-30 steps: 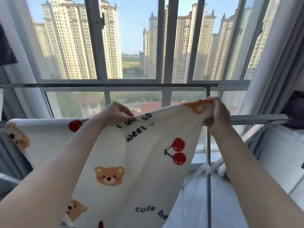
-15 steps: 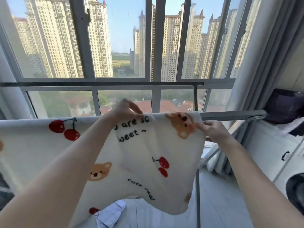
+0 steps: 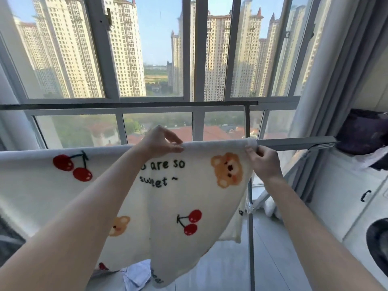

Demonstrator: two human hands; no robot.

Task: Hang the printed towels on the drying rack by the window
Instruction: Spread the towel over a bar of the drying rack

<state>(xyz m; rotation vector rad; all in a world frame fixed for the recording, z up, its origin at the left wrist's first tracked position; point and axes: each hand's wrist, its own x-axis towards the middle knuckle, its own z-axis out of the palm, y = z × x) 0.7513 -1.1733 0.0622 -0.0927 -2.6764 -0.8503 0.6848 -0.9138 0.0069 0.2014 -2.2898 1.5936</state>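
Observation:
A cream towel [image 3: 199, 185] printed with bears, cherries and black lettering is draped over the grey horizontal bar of the drying rack [image 3: 294, 143] in front of the window. My left hand [image 3: 161, 141] pinches the towel's top fold at the bar, near the middle. My right hand [image 3: 264, 160] grips the towel's right edge just under the bar. The towel hangs down on both sides, its lower corner reaching towards the floor.
A higher rack bar [image 3: 126, 106] runs along the window, with an upright post [image 3: 251, 227] at right. White cabinets [image 3: 346, 196] with a dark bundle [image 3: 363, 131] on top stand at right beside a grey curtain [image 3: 336, 59]. Pale-blue cloth [image 3: 136, 276] lies on the floor.
The towel has gone from being held up in the air to lying over the rack bar. Both hands have lowered to the bar and spread its top edge to the right.

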